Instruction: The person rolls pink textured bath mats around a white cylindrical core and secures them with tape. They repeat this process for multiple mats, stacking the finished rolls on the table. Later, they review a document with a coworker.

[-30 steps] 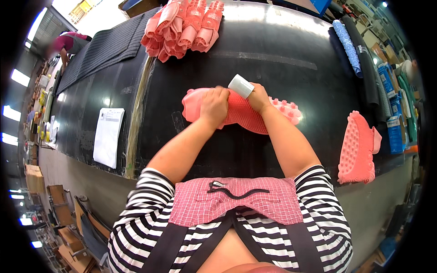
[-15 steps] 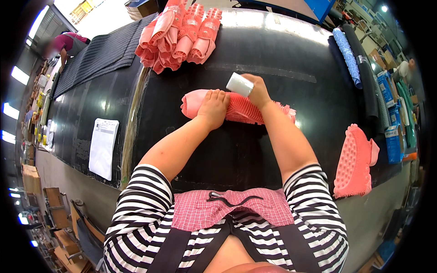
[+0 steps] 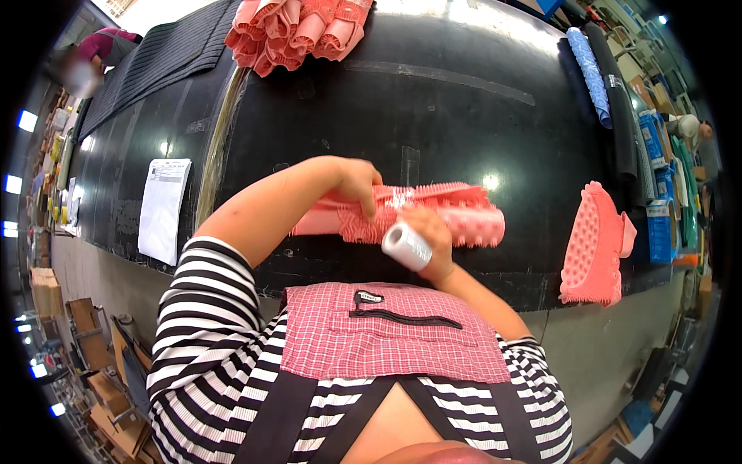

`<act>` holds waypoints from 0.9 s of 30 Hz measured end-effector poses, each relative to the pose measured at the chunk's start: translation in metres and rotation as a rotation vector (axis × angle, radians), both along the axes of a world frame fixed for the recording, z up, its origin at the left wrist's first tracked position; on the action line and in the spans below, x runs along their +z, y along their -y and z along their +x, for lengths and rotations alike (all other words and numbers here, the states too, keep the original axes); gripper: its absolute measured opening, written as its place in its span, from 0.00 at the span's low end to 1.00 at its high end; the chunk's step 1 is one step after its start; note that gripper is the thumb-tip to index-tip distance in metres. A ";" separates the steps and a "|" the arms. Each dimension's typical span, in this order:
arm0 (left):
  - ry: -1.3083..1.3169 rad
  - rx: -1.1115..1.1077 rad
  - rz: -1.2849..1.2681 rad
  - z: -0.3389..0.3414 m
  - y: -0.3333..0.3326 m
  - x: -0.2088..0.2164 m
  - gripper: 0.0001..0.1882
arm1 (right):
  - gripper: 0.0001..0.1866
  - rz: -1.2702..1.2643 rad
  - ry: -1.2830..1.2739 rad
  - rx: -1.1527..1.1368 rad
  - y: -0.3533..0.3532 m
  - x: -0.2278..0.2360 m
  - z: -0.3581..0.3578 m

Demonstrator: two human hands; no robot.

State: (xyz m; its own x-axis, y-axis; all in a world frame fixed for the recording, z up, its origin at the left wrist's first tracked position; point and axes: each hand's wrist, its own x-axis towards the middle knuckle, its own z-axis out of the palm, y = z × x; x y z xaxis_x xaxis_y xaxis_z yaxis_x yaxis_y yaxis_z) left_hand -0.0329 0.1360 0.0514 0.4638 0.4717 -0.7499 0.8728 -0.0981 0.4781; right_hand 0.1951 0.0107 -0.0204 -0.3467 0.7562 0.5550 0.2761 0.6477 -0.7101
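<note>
A pink rubbery mat point(image 3: 473, 224), rolled up with bristles and round nubs outward, lies crosswise on the black table before me. Around its middle shows a shiny clear strip point(image 3: 401, 196), apparently film. My left hand point(image 3: 358, 188) reaches over the roll's left half, fingers bent down and gripping it. In my right hand point(image 3: 434, 238), on the near side of the mat, is a small white roll of film point(image 3: 407, 246) with a hollow core, tilted toward me. Part of the mat is hidden behind both hands.
A heap of rolled pink mats point(image 3: 297, 35) lies at the far left. One loose pink mat point(image 3: 593, 251) rests near the right edge. White paper sheets point(image 3: 164, 210) are at the left, beside a taped seam. Fabric rolls point(image 3: 610, 100) stand far right; another person point(image 3: 108, 48) is far left.
My right hand has brought the film roll from above the mat to its near side. The mat has turned, showing nubs and a clear strip. My left hand now arches over it.
</note>
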 end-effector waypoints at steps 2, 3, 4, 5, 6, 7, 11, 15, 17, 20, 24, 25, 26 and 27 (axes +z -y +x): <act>0.015 0.044 0.228 -0.006 -0.004 0.007 0.35 | 0.21 -0.058 -0.028 -0.052 -0.027 0.002 -0.006; 0.079 0.065 0.419 -0.009 -0.002 0.008 0.31 | 0.18 -0.204 -0.122 -0.038 -0.041 -0.006 -0.010; 0.139 0.092 0.606 -0.014 0.006 0.007 0.28 | 0.16 -0.366 -0.184 0.004 -0.057 -0.007 -0.011; 0.195 0.115 0.789 -0.017 0.015 0.003 0.24 | 0.14 -0.532 -0.250 0.045 -0.073 -0.002 -0.016; 0.194 0.153 0.942 -0.013 0.030 -0.003 0.16 | 0.10 -0.589 -0.287 0.040 -0.091 0.004 -0.019; 0.236 0.197 1.070 -0.012 0.049 -0.016 0.10 | 0.09 -0.645 -0.331 0.033 -0.108 0.015 -0.026; 0.137 0.133 1.320 0.009 0.101 -0.037 0.37 | 0.08 -0.678 -0.333 0.047 -0.185 0.006 -0.035; 0.079 0.110 1.296 0.003 0.048 -0.044 0.54 | 0.09 -0.675 -0.361 0.093 -0.238 0.013 -0.043; -0.099 0.039 1.205 0.003 0.016 -0.041 0.53 | 0.10 -0.682 -0.301 0.128 -0.246 0.032 -0.049; -0.175 0.065 0.939 0.004 -0.033 -0.024 0.42 | 0.10 -0.172 -0.096 0.167 -0.216 0.042 -0.044; -0.104 0.062 0.981 -0.003 -0.074 -0.034 0.30 | 0.12 -0.023 0.037 0.157 -0.169 0.020 -0.033; -0.089 0.072 0.875 -0.002 -0.073 -0.018 0.31 | 0.14 0.012 0.038 0.135 -0.161 0.016 -0.029; -0.085 0.077 0.869 -0.001 -0.068 -0.006 0.31 | 0.15 0.040 0.050 0.120 -0.151 0.022 -0.029; -0.082 0.083 0.863 -0.001 -0.060 0.000 0.31 | 0.16 0.068 0.060 0.104 -0.139 0.030 -0.027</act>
